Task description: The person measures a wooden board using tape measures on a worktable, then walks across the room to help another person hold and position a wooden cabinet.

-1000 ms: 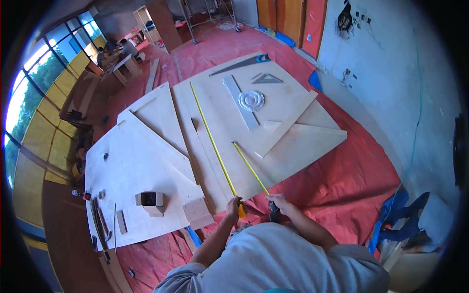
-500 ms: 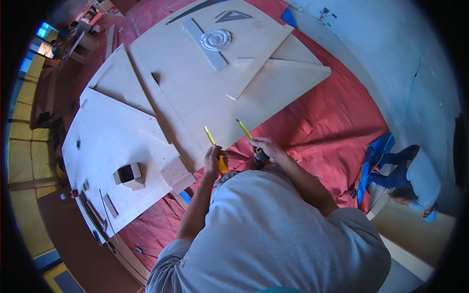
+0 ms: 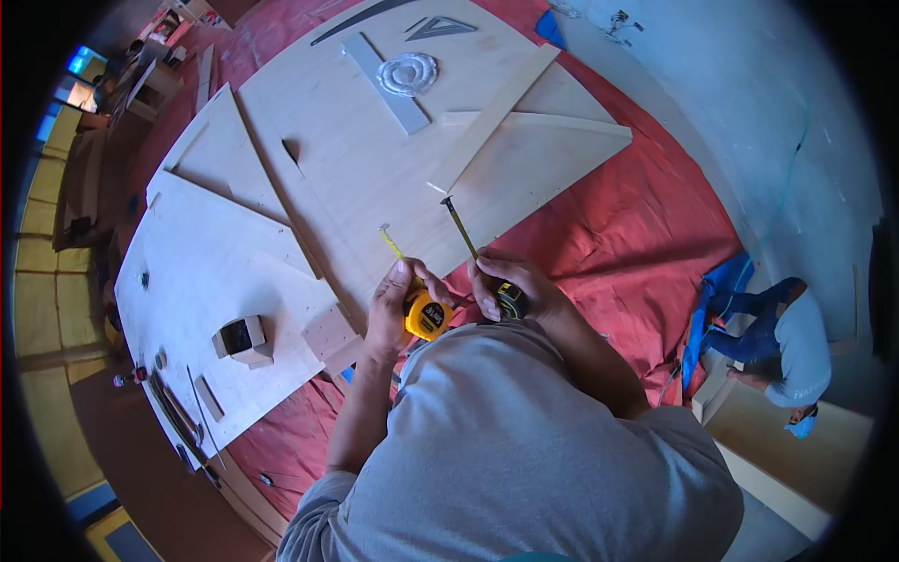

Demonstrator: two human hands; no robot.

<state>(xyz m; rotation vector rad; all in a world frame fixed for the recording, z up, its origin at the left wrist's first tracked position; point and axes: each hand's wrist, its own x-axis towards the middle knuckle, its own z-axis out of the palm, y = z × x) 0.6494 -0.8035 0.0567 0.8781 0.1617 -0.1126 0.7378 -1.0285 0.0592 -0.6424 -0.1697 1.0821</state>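
Note:
My left hand (image 3: 386,304) is closed around a yellow tape measure (image 3: 428,317), its label facing up. A short length of yellow blade (image 3: 391,243) sticks out beyond the fingers. In my right hand (image 3: 524,278) is a black tape measure (image 3: 510,301) with yellow markings. Its longer blade (image 3: 459,224) points forward, the hooked end close to a wooden strip (image 3: 496,122). Both hands are side by side in front of my chest, near the edge of a large plywood sheet (image 3: 365,201).
On the sheet lie a grey strip (image 3: 386,86), a round ornate moulding (image 3: 406,74) and a set square (image 3: 442,29). A small box-like piece (image 3: 245,341) and hand tools are at left. Red sheeting (image 3: 618,253) covers the floor. A person (image 3: 796,342) bends down at right.
Both tape measures have come up and forward, and the yellow case has turned to show its label. The right blade reaches farther out. The person at right has shifted slightly.

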